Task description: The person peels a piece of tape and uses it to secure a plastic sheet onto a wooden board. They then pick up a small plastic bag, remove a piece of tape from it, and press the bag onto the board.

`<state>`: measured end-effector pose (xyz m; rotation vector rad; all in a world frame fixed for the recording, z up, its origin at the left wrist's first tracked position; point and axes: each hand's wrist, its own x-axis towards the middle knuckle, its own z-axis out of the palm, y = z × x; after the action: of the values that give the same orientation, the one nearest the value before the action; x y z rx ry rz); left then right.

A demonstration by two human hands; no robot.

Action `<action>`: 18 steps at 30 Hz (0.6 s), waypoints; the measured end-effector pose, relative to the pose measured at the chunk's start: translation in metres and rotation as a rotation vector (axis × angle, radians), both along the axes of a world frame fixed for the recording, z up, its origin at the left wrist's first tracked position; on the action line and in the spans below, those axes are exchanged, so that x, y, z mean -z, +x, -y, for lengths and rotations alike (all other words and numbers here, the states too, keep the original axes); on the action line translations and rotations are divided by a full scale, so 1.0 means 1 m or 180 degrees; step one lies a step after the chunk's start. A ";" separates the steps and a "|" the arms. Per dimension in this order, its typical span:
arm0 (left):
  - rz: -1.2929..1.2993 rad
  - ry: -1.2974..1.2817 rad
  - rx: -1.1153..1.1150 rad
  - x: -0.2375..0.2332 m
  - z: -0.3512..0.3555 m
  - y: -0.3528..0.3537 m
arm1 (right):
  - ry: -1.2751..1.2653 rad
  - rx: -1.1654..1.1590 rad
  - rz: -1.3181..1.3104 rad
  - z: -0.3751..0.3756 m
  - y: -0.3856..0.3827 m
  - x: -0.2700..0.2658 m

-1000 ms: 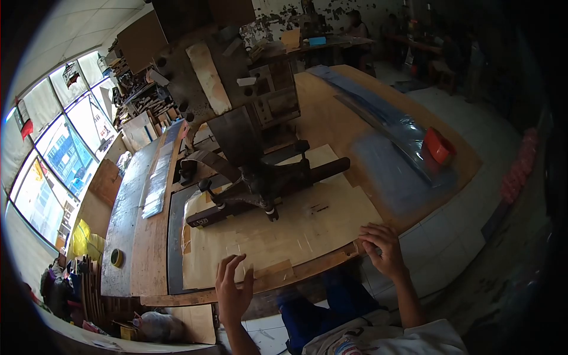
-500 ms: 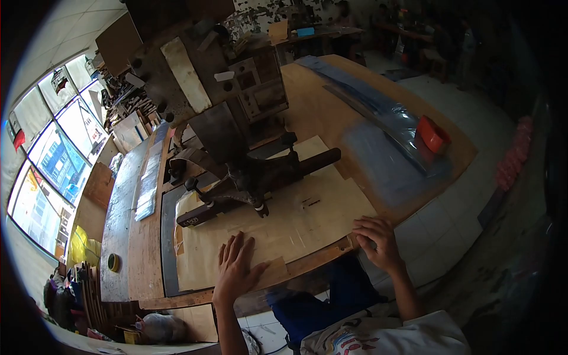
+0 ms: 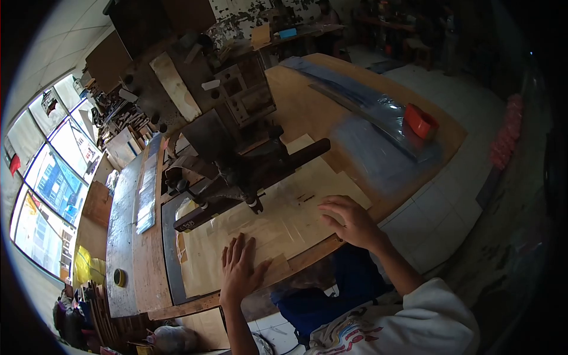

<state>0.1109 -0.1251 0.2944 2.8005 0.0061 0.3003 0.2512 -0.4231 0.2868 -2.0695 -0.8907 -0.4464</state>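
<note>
My left hand (image 3: pixel 241 269) lies with fingers spread on the pale sheet (image 3: pixel 236 251), close to the table's front edge. Over the right part of that sheet is my right hand (image 3: pixel 349 222), its fingers apart and nothing visible in it. Whether it touches the sheet I cannot tell. Beyond both hands a dark machine (image 3: pixel 228 171) stands over the sheet, with a long dark bar (image 3: pixel 302 155) running across it. Two small dark marks (image 3: pixel 306 199) show on the sheet between the bar and my right hand.
An orange-red object (image 3: pixel 420 121) rests on clear plastic sheets (image 3: pixel 378 151) at the right of the table. On the left are a plastic strip (image 3: pixel 146 201) and a roll of tape (image 3: pixel 120 277). Dim people are in the background.
My right hand has moved left and inward from the table's front edge to over the sheet. My left hand stays on the sheet. The view has shifted slightly.
</note>
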 end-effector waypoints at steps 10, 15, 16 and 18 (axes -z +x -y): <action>-0.0007 0.0087 0.0008 0.001 -0.004 -0.003 | -0.0889 0.0455 -0.0801 -0.107 0.019 0.007; 0.0214 -0.0160 -0.0019 0.011 -0.011 -0.002 | -0.0794 -0.0116 -0.0978 -0.119 0.026 0.016; 0.0246 -0.0254 0.0004 0.010 -0.012 -0.004 | -0.0748 -0.0250 -0.1040 -0.117 0.016 0.010; 0.0108 -0.0464 -0.0085 0.004 -0.019 -0.012 | -0.0605 -0.0444 -0.1072 -0.111 -0.008 0.002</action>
<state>0.0991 -0.1062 0.2908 2.6525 0.0555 0.3397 0.2431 -0.3121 0.2846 -2.1510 -0.8908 0.0649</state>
